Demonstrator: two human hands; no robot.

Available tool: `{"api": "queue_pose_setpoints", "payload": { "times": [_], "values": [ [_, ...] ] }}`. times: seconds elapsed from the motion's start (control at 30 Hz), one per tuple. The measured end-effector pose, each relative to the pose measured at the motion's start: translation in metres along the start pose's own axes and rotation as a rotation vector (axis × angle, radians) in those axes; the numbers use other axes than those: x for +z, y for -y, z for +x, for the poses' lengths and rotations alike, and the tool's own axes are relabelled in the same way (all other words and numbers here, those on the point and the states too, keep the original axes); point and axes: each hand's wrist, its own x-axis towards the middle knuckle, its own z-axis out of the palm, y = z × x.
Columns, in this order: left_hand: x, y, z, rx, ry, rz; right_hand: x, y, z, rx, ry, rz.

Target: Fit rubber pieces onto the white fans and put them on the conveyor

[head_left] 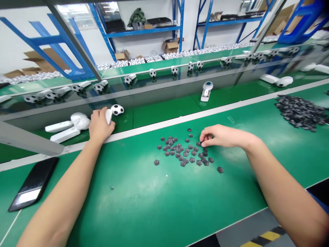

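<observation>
"Two bare hands: the left hand (99,127) is past a pale rail (180,120), the right hand (218,136) is at a green table (133,212)."

"What are the fingers doing?"

"The left fingers and thumb close round the white stem of one football piece (117,109), on the green strip (164,113) beyond the rail; its black-and-white ball end points right. The right fingers curl inward, thumb tip near them, at the upper right of a scatter of dark pentagons (185,152). Whether they pinch one, I cannot tell."

"How many of each?"

"Roughly forty pentagons in the scatter, some overlapping, plus one far larger dark heap (300,111) at the right, too dense to count. Two long white arms (65,134) with rounded ends lie just beside the left hand. One black slab (33,185), like a phone, lies at the left. At least ten football-patterned units (174,70) line the far ledge."

"Edges and room?"

"The rail slants up rightward between table and strip. The table's near edge slants likewise, passing under the right forearm; a broad stretch of green separates it from the scatter."

"Containers?"

"Several cardboard boxes (170,47) beyond the ledge, some with raised flaps; their contents are too small to tell"
</observation>
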Motion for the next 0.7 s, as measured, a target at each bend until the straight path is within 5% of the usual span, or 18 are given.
{"api": "queue_pose_setpoints", "payload": {
  "times": [0.13, 0.27, 0.4, 0.53, 0.7],
  "values": [
    [0.009, 0.006, 0.006, -0.002, 0.032, -0.017, -0.002, -0.003, 0.004, -0.033, -0.082, -0.003],
    [0.011, 0.012, 0.011, 0.146, 0.042, -0.083, 0.001, 0.000, 0.009, 0.013, -0.184, -0.018],
    [0.010, 0.013, 0.013, 0.215, 0.098, -0.112, 0.014, 0.026, 0.010, -0.150, -0.330, -0.066],
    [0.008, 0.012, 0.011, 0.251, 0.160, -0.110, 0.040, 0.064, 0.009, -0.360, -0.248, -0.120],
    [0.003, -0.006, 0.005, 0.260, 0.200, -0.075, 0.066, 0.083, 0.011, -0.342, -0.244, -0.270]
  ]
}}
